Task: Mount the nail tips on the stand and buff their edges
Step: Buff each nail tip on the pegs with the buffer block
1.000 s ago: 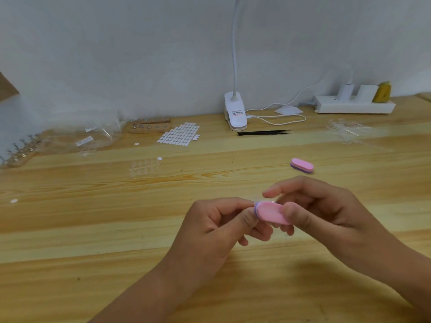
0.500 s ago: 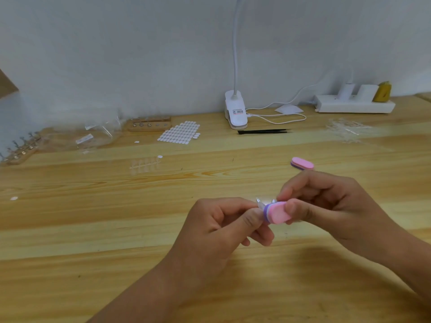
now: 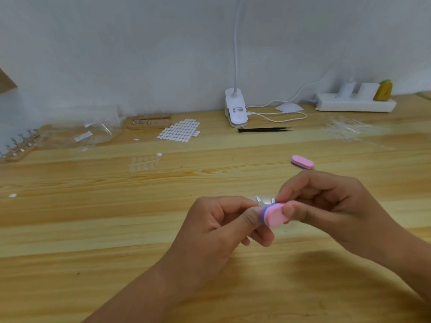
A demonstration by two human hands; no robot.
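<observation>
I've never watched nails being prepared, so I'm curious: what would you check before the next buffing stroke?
1. Grip on the piece: the left hand pinches the clear nail tip between thumb and fingers. Ok.
2. Grip on the tool: the right hand holds the pink buffer by thumb and fingers. Ok.
3. Buffer meeting the tip's edge: the contact is hidden behind the buffer. Cannot tell.
4. Spare buffer out of the way: it lies on the table, beyond the hands. Ok.
5. Free slot on the wooden stand by the wall: too small to see. Cannot tell.
</observation>
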